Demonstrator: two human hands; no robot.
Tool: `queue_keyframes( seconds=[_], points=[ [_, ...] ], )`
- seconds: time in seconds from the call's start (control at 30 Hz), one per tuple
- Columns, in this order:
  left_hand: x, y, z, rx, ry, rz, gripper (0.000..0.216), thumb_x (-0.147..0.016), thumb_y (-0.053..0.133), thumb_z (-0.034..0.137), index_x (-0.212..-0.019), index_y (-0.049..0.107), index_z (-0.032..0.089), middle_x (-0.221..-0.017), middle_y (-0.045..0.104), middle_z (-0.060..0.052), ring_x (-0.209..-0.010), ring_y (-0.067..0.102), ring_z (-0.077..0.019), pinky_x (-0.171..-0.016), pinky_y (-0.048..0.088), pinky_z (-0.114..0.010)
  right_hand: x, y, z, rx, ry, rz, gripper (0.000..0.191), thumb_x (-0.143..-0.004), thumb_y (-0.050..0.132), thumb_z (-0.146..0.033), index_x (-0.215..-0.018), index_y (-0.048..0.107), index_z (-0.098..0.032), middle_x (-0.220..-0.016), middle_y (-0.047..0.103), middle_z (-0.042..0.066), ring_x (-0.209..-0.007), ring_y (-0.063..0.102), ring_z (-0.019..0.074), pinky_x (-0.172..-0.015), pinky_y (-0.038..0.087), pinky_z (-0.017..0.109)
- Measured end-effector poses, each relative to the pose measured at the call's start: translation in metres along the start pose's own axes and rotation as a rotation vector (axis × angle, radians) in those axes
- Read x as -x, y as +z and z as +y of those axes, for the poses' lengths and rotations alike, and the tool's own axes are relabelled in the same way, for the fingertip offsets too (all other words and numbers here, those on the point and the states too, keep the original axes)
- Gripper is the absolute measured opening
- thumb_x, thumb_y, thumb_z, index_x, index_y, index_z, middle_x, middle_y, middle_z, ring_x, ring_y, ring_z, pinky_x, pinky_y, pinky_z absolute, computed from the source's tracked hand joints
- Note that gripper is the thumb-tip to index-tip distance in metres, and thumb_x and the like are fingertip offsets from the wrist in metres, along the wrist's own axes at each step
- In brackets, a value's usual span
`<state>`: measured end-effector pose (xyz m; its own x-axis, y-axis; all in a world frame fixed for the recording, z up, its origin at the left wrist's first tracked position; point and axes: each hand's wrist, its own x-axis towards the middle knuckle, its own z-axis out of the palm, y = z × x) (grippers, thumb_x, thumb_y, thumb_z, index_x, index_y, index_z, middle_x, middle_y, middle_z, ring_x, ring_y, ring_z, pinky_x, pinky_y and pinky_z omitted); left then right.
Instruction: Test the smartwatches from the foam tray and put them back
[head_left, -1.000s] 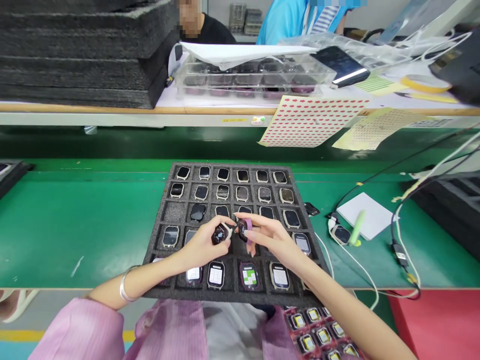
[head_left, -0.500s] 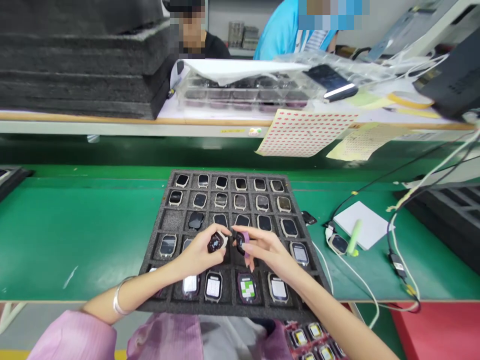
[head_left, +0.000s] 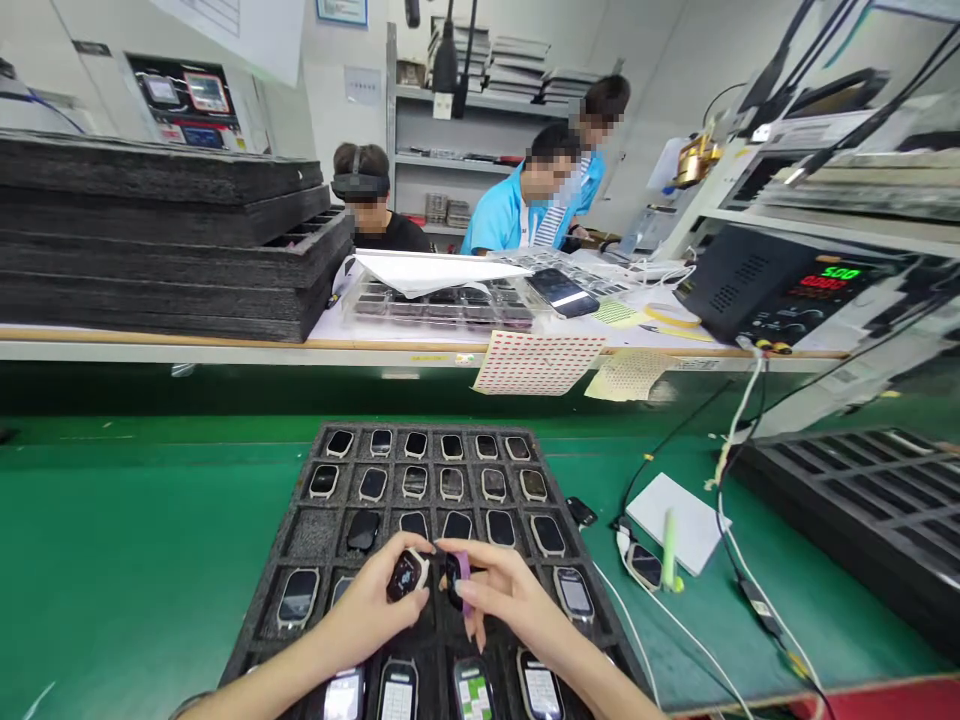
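Note:
My left hand (head_left: 367, 607) is closed on a smartwatch body (head_left: 406, 576) with a pale silver case, its dark screen lit with small markings. Close beside it, my right hand (head_left: 517, 597) pinches a purple smartwatch body (head_left: 463, 582) turned edge-on, its dark face towards the left. The fingertips of both hands nearly meet. Both watches are above a black foam tray (head_left: 309, 535) divided into compartments. Rows of strapless watches lie in it, several in the near row with lit screens, one showing green and white blocks (head_left: 474, 693). My forearms and hands hide some compartments.
Right of the tray lie a white pad (head_left: 679, 520), a light green pen-like stick (head_left: 669, 548), a cabled watch (head_left: 645, 566) and loose cables. Another foam tray (head_left: 847, 510) sits far right. Stacked foam trays (head_left: 150, 260) and a power supply (head_left: 787, 290) stand on the shelf. People are behind it.
The camera has tilted up, so tray and hands appear lower and further left, and more of the room shows. Both hands keep hold of their watches in nearly the same pose.

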<state>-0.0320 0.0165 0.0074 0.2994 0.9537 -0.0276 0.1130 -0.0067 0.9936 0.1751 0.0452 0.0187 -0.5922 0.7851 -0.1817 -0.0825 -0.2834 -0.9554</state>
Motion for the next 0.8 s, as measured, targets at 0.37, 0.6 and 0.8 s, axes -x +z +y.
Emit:
queue_keyframes(
  seconds=[0.37,0.6,0.8],
  points=[
    [0.0,0.0,0.0,-0.033,-0.035,-0.003,0.032,-0.074,0.051,0.012,-0.105,0.054,0.02,-0.097,0.057,-0.002,-0.089,0.052,-0.0189,-0.083,0.04,-0.03,-0.001,-0.001,-0.003,0.007,0.024,0.018,0.054,-0.078,0.074,-0.035,-0.126,0.059,-0.016,-0.058,0.061,-0.001,-0.048,0.062,0.0133,-0.044,0.051,0.021],
    [-0.001,-0.003,-0.005,0.019,-0.041,0.019,0.033,-0.073,0.053,0.012,-0.104,0.055,0.02,-0.088,0.054,0.0,-0.074,0.05,-0.0153,-0.067,0.042,-0.026,0.0,0.0,-0.007,0.04,0.031,0.053,0.049,-0.078,0.074,-0.035,-0.122,0.062,-0.018,-0.06,0.058,-0.003,-0.048,0.059,0.0118,-0.045,0.051,0.022],
    [0.0,-0.006,0.002,0.065,-0.042,0.014,0.032,-0.076,0.055,0.017,-0.107,0.054,0.02,-0.091,0.054,0.0,-0.068,0.048,-0.0129,-0.061,0.042,-0.024,0.0,0.002,-0.012,0.044,0.023,0.036,0.049,-0.077,0.074,-0.034,-0.121,0.062,-0.018,-0.066,0.056,-0.002,-0.049,0.059,0.0113,-0.044,0.051,0.022]
  ],
)
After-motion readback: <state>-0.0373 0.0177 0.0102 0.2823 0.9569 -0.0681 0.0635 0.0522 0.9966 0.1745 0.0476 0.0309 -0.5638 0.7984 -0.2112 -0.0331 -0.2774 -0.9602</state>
